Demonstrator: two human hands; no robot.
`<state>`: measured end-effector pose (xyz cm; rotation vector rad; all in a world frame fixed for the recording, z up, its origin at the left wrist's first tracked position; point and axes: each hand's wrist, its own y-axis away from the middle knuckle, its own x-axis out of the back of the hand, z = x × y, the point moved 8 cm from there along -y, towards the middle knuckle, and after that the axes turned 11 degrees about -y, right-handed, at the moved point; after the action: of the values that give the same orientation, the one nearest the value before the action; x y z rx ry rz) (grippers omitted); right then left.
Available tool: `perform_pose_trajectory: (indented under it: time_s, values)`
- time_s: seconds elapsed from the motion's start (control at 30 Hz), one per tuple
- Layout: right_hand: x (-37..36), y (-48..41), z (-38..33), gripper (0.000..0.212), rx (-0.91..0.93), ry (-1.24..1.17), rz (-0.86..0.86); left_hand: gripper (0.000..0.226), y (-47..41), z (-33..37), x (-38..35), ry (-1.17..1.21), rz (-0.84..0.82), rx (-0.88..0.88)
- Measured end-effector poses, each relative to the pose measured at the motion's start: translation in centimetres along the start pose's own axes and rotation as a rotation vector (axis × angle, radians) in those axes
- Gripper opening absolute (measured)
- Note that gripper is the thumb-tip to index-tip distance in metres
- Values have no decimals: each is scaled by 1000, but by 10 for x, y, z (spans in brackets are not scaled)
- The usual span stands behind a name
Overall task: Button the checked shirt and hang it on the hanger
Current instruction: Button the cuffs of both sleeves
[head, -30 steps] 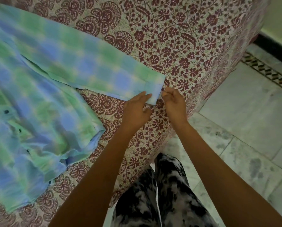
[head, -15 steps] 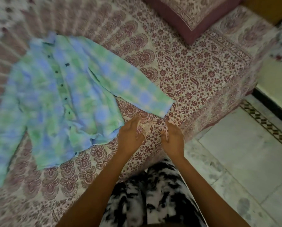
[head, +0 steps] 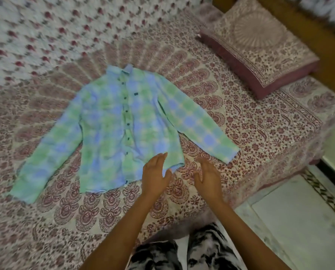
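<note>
The checked shirt (head: 112, 125), green and blue, lies flat and face up on the bed, sleeves spread, with a row of dark buttons down its front. My left hand (head: 156, 172) hovers with straight fingers over the shirt's lower right hem corner. My right hand (head: 206, 175) is open beside it, over the bedsheet just right of the hem and below the right sleeve cuff. Neither hand holds anything. No hanger is in view.
The bed (head: 260, 123) is covered by a maroon floral printed sheet. A matching pillow (head: 260, 49) lies at the back right. The bed's edge runs along the lower right, with pale tiled floor (head: 299, 221) beyond. My patterned trousers (head: 182, 254) show at the bottom.
Both hands have left the right sleeve cuff and moved left toward the shirt's hem. The view has pulled back, so the whole shirt and the pillow now show.
</note>
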<state>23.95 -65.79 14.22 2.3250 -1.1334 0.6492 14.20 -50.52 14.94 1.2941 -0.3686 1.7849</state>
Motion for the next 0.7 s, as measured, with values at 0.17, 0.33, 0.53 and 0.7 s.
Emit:
perform_pose_trajectory:
  time_s: [0.17, 0.33, 0.53, 0.7]
  values:
    - [-60, 26, -57, 49, 13, 7, 14, 50, 22, -68, 40, 33, 47, 6]
    - [-132, 51, -127, 45, 37, -3, 5, 51, 52, -152, 85, 1, 65, 26]
    - [-193, 55, -187, 50, 108, -4, -5, 52, 68, -225, 128, -24, 91, 75]
    - [-233, 40, -213, 49, 171, 0, -63, 54, 70, -264, 144, -55, 112, 174]
